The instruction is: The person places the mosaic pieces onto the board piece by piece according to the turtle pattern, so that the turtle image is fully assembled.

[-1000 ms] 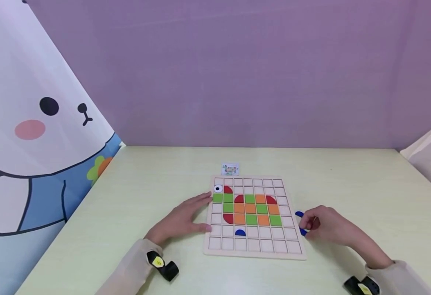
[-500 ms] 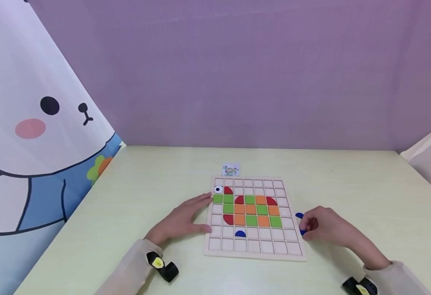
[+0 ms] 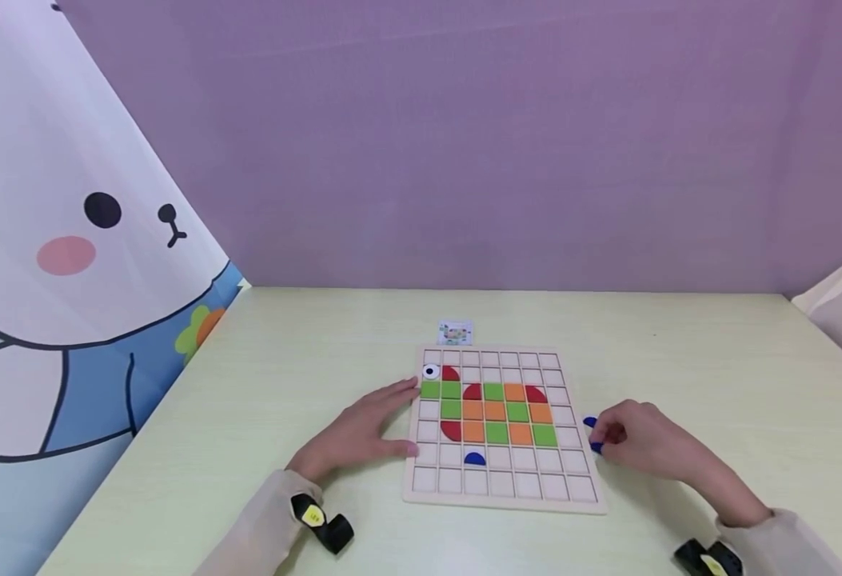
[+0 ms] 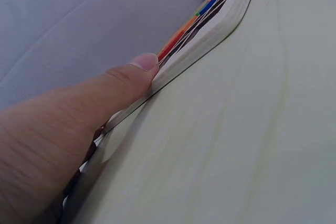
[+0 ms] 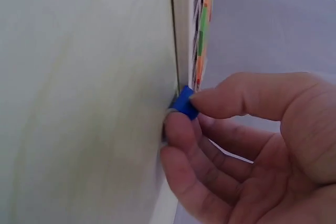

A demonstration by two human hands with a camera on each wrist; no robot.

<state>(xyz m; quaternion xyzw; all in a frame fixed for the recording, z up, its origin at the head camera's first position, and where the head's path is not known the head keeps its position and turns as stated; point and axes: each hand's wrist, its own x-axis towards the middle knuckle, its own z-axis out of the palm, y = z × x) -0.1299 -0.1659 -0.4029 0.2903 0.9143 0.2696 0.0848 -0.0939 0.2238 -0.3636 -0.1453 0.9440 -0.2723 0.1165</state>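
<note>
A wooden grid board (image 3: 503, 500) lies on the table, with green, orange and red pieces and a white eye disc (image 3: 431, 371) set in its squares. One blue half-round piece (image 3: 474, 458) sits in a lower square. My left hand (image 3: 356, 432) rests against the board's left edge, fingers stretched out, the thumb (image 4: 131, 77) touching the rim. At the right edge, my right hand (image 3: 644, 440) pinches a blue piece (image 5: 185, 103) between thumb and fingers, close beside the board. Another blue half-round piece (image 3: 589, 421) lies just beyond its fingertips.
A small picture card (image 3: 455, 333) lies behind the board's far edge. The pale table (image 3: 305, 336) ends at a purple backdrop (image 3: 507, 160). To the left hangs a cloth with a cartoon animal (image 3: 125, 296).
The right hand keeps to the board's right side, its fingers shifting slightly on the blue piece. The left hand holds its place. The head view has moved a little.
</note>
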